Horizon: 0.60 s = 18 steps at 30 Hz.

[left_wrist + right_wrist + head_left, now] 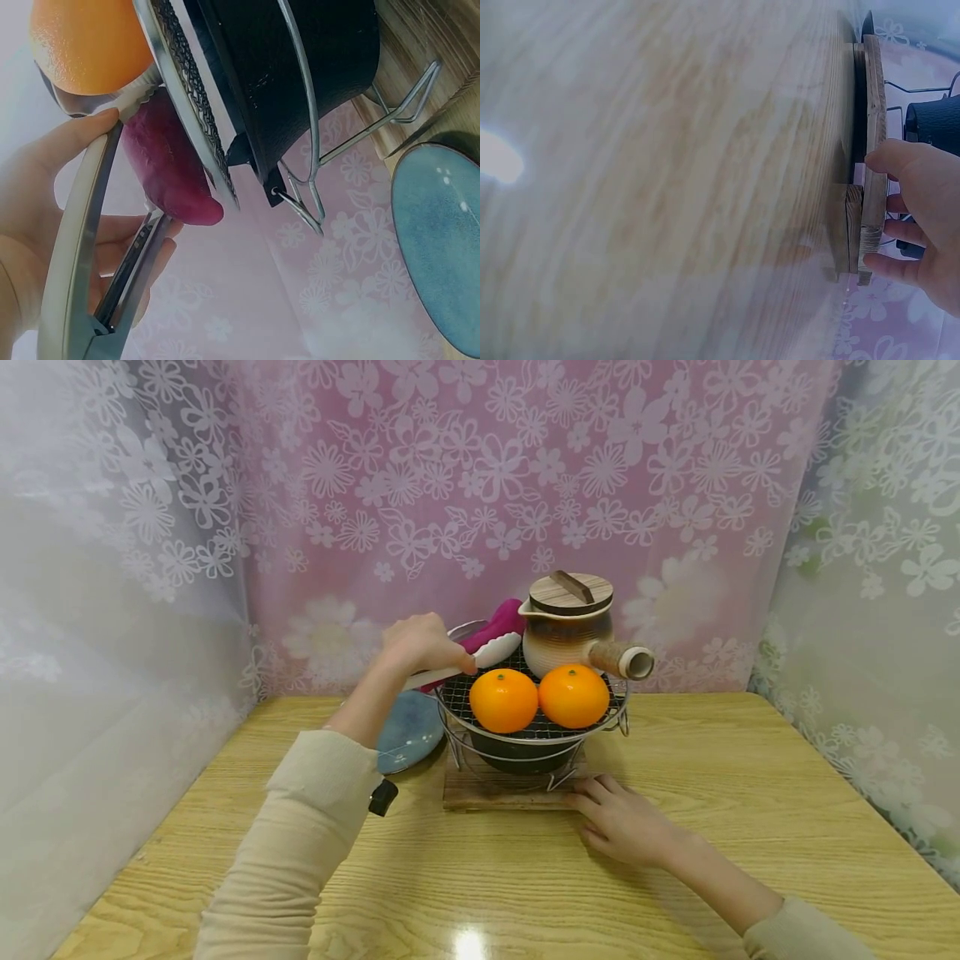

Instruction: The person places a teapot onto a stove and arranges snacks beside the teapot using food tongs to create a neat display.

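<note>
My left hand grips metal tongs, thumb on one arm and fingers behind the other. Between the tongs' scalloped tips lies a purple sweet potato, at the left of the grill; I cannot tell whether it touches the mesh. Two oranges sit side by side at the front of the round wire grill. Beneath the grill is a dark stove bowl in a wire stand, on a wooden board. My right hand rests its thumb and fingertips on the board's right front corner.
Behind the oranges stands a brown-and-cream teapot with a wooden lid, its side handle pointing right. A blue plate lies left of the stove. Flowered curtains enclose the wooden table at the back and sides.
</note>
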Tool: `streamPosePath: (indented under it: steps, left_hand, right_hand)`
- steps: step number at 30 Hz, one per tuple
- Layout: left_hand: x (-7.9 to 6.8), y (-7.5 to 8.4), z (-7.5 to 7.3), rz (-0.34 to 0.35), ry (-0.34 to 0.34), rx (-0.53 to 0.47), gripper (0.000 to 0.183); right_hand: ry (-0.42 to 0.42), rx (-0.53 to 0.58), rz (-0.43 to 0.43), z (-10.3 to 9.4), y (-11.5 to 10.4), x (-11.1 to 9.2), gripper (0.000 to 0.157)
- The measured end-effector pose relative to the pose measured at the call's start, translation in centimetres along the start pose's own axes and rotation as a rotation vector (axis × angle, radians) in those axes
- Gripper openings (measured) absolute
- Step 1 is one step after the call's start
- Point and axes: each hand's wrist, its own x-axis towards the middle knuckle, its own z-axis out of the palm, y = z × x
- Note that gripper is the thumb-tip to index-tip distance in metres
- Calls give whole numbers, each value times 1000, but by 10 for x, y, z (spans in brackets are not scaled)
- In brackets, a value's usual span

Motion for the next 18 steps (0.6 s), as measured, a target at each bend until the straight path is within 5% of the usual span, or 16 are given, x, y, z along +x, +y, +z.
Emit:
streamPosePath:
  steps: [18]
  left_hand:
    - [3, 6, 4, -35, -53, -63, 39]
  right_hand:
    - [-9, 4, 5, -2, -1, 0, 37]
